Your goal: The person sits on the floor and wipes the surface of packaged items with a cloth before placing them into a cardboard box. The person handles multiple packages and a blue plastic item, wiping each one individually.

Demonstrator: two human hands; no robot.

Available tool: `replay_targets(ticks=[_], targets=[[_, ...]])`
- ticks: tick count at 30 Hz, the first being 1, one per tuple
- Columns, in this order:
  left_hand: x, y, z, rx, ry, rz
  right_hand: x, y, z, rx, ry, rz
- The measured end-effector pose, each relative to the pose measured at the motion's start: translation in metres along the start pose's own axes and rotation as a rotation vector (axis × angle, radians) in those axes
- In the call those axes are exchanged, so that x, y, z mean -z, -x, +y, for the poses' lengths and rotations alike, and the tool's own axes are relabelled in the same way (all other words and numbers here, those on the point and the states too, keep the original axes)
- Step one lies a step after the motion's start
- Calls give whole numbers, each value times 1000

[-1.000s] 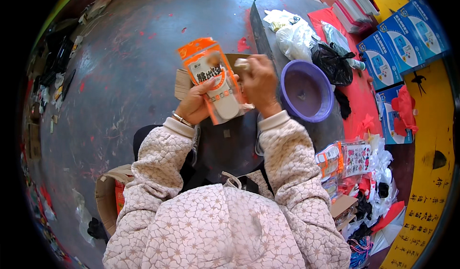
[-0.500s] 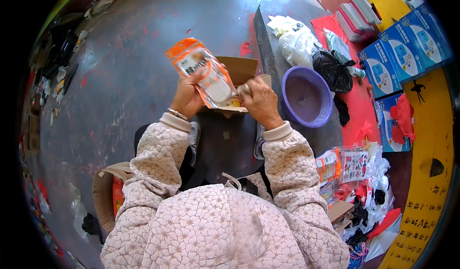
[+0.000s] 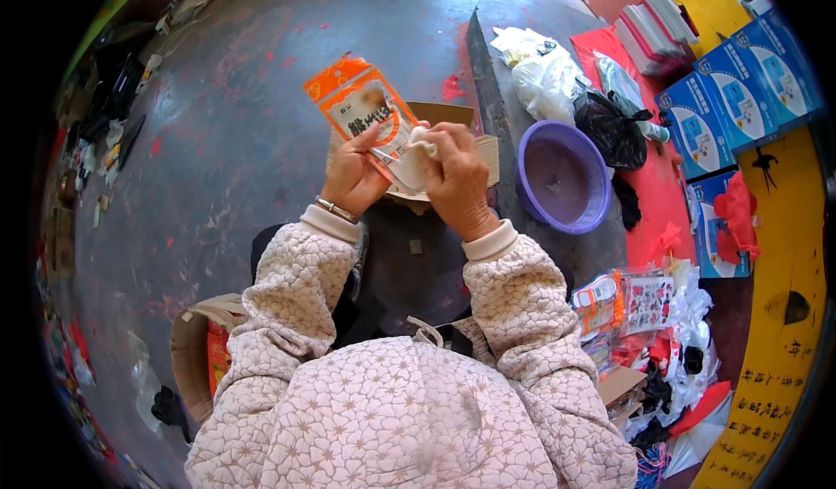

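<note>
My left hand [image 3: 355, 177] grips a flat orange-and-white plastic pouch [image 3: 359, 110] by its lower left side, thumb across the front. The pouch leans up to the left, with a clear window and dark print on it. In my right hand [image 3: 460, 180] a small bunched white cloth [image 3: 422, 143] is pinched against the pouch's right edge. The hand covers the pouch's lower right part. Below both hands stands an open cardboard box [image 3: 446, 117]; its contents are mostly hidden.
A purple basin [image 3: 564, 221] with murky water sits to the right, near white and black plastic bags [image 3: 610, 130]. Blue boxes [image 3: 736, 97] stack at the far right. Packages and bags [image 3: 644, 306] pile up at lower right. Another carton [image 3: 187, 350] stands at lower left.
My right hand has moved slightly left and up, bringing the white cloth onto the pouch's right edge. The left hand has shifted a little right, and the pouch's face has turned somewhat.
</note>
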State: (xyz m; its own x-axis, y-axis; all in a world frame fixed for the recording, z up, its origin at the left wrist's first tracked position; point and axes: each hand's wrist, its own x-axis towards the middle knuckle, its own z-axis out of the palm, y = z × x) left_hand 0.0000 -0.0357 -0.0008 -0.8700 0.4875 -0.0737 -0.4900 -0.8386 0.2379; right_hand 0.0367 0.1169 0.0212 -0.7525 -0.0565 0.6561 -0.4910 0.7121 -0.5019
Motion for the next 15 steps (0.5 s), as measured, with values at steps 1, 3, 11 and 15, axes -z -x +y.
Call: replay_targets(ticks=[1,3,11,15], targets=[[1,1,2,-6,-18,-24,-1,1,4,-90,-4,13],[-3,3,5,-16,-55,-78,5,4,25,-290,93,-22],[-12,5,-3,85,-283,-118,37,-14,52,-545,-372,255],[-1,12,-11,282,-334,-20,22,-18,-6,104,-204,0]])
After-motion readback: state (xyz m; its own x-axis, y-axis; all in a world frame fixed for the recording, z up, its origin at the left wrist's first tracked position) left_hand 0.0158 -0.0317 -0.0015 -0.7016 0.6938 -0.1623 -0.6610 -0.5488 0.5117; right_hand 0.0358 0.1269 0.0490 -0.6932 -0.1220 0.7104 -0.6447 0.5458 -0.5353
